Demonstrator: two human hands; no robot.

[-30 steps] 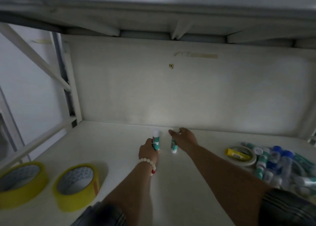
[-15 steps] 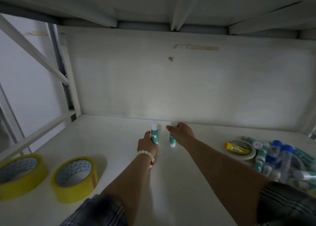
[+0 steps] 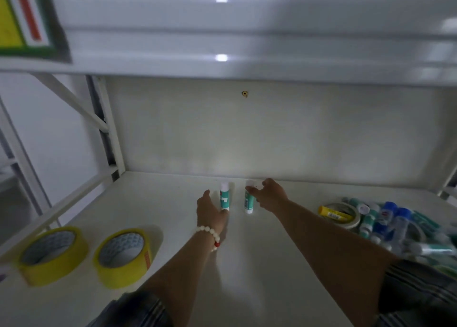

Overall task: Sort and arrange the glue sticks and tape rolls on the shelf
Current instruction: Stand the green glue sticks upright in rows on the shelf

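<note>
Two teal-and-white glue sticks stand upright side by side near the back of the white shelf (image 3: 160,203). My left hand (image 3: 210,209) is just left of the left glue stick (image 3: 224,198), fingers loosened, thumb still at its base. Fingers spread, my right hand (image 3: 270,195) hovers at the right glue stick (image 3: 248,203), one fingertip touching its upper part. Two yellow tape rolls (image 3: 53,255) (image 3: 123,257) lie flat at the front left. A pile of glue sticks (image 3: 395,225) lies at the right, with a yellow glue stick (image 3: 332,214) inside a white tape roll (image 3: 348,221).
The back panel (image 3: 247,133) rises close behind the standing sticks. The upper shelf's edge (image 3: 222,64) overhangs, with a green-framed sign (image 3: 24,17) at top left. A diagonal brace and upright post (image 3: 108,133) bound the left side.
Both hands have loosened from the upright glue sticks that they gripped before. My head has lifted, so the upper shelf's front edge now shows.
</note>
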